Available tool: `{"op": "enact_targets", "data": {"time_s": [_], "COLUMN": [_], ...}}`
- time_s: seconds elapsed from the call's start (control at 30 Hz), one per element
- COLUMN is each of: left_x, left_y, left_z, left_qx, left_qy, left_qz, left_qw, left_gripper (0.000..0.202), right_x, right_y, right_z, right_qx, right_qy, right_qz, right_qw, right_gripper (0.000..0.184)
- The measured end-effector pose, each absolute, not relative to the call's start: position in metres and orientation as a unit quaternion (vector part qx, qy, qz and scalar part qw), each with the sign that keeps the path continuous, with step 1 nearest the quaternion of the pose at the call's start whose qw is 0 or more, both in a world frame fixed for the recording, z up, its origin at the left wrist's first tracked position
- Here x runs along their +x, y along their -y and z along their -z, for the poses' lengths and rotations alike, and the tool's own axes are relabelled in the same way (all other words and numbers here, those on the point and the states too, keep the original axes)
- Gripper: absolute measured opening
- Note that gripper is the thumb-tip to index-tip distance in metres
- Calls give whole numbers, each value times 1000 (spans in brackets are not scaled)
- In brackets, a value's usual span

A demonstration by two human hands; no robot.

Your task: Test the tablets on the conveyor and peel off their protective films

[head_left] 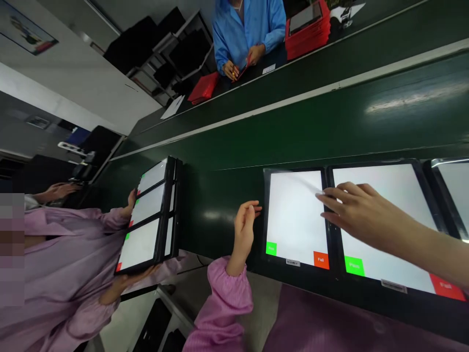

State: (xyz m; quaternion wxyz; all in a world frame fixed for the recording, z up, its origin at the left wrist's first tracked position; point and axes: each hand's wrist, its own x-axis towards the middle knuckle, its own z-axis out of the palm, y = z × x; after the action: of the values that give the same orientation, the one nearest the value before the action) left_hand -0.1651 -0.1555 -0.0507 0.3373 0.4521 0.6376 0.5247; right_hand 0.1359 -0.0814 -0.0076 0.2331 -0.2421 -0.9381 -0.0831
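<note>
The left hand [245, 227] is raised, fingers loosely curled, holding nothing, just beside the edge of the first tablet [295, 220]. The right hand [361, 215] reaches in from the right, fingers slightly spread, above a second tablet [377, 188]. Its fingertips [322, 194] meet a clear film [302, 180] lying across the upper corner of the first tablet (grip on the film cannot be confirmed). The hands are apart.

Both tablets lie side by side on a dark green workbench [227, 195], each with a white screen and green Pass and red Fail buttons. To the left, a co-worker in a pink smock [66, 254] holds a rack of three tablets [150, 220]. Across the bench, a co-worker in a blue smock [249, 34] handles a small red item [242, 68].
</note>
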Motion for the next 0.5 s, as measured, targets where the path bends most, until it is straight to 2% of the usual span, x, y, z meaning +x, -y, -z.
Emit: {"op": "enact_targets", "data": {"time_s": [0.17,0.37,0.43,0.5], "left_x": [-163,-188,-182,-167], "left_y": [165,107,87,76], "left_z": [52,48,44,37], "left_qx": [459,446,458,471], "left_qy": [-621,-602,-599,-605], "left_qz": [-534,-532,-511,-490], "left_qw": [343,395,413,415], "left_gripper": [44,43,51,70], "right_x": [131,121,121,126], "right_y": [91,156,169,176], "right_z": [3,-11,-8,3], "right_qx": [-215,-82,-76,-77], "right_qy": [936,950,946,940], "right_qz": [56,39,37,28], "right_qw": [274,297,314,332], "right_gripper": [37,36,39,45]}}
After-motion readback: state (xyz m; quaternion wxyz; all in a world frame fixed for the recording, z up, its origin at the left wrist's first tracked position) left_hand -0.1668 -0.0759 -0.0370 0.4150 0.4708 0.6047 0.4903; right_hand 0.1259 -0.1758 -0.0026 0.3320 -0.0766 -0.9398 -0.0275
